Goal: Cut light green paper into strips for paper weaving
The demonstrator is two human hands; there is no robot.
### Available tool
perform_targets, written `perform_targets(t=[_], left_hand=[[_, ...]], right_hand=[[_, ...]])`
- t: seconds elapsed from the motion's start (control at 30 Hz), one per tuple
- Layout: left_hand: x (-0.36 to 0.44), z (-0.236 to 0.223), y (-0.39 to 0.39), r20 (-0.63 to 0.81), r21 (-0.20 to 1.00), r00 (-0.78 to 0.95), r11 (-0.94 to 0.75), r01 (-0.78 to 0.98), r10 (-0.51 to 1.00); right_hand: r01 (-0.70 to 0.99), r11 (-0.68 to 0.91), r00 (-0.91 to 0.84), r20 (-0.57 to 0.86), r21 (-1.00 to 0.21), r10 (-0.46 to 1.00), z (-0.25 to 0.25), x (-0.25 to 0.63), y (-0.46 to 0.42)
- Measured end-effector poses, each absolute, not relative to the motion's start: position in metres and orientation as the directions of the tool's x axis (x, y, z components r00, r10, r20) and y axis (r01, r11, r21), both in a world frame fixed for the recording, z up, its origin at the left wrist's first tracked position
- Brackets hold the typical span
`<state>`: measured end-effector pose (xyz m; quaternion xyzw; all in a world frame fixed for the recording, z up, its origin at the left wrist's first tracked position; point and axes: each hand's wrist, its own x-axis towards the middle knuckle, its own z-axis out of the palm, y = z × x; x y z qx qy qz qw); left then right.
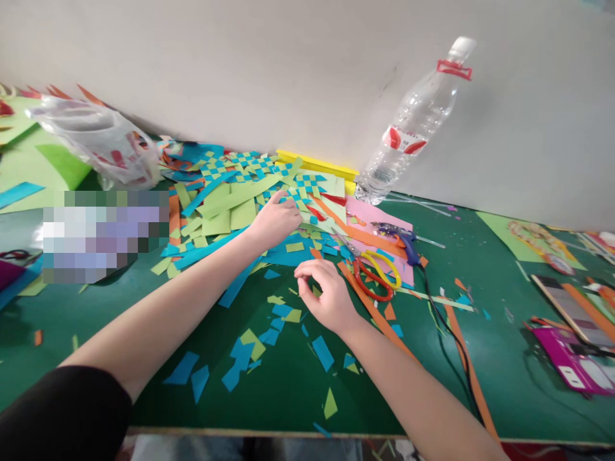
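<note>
My left hand (276,221) reaches over a heap of cut paper, its fingers bent and closed; what they grip, if anything, is hidden. Close to its fingertips lie woven blue and green paper (307,186) and a long light-green paper strip (240,198). Nearer to me, my right hand (327,291) hovers above the table with thumb and fingers curled together, and nothing shows between them. Scissors (368,275) with red and yellow handles lie to its right, apart from it. Beyond them rests a blue glue gun (408,246) with a black cord.
A clear plastic bottle (413,121) leans against the wall. On the left are a plastic-wrapped cup (96,141) and a blurred-out item (106,237). Paper scraps (240,352) litter the green table (288,410). A purple phone-like object (571,358) lies at right.
</note>
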<state>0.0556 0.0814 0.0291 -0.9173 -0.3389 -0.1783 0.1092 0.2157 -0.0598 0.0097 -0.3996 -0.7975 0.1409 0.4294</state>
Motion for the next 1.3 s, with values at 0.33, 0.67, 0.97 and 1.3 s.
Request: perform_targets(t=[0.33, 0.67, 0.97, 1.3], left_hand=[[0.055, 0.031, 0.086, 0.485, 0.077, 0.477, -0.579, 0.811, 0.733], [0.048, 0.049, 0.089, 0.435, 0.486, 0.202, -0.418, 0.767, 0.877], [0.039, 0.05, 0.101, 0.422, 0.797, 0.059, -0.401, 0.451, 0.905], [0.034, 0.054, 0.107, 0.371, 0.919, -0.075, -0.355, 0.17, 0.925]], right_hand=[[0.515, 0.625, -0.307, 0.554, -0.587, 0.774, 0.009, 0.216, -0.06], [0.515, 0.618, -0.306, 0.545, -0.595, 0.78, 0.008, 0.215, -0.06], [0.513, 0.614, -0.311, 0.537, -0.6, 0.784, 0.009, 0.215, -0.06], [0.518, 0.609, -0.317, 0.527, -0.601, 0.789, 0.008, 0.215, -0.06]])
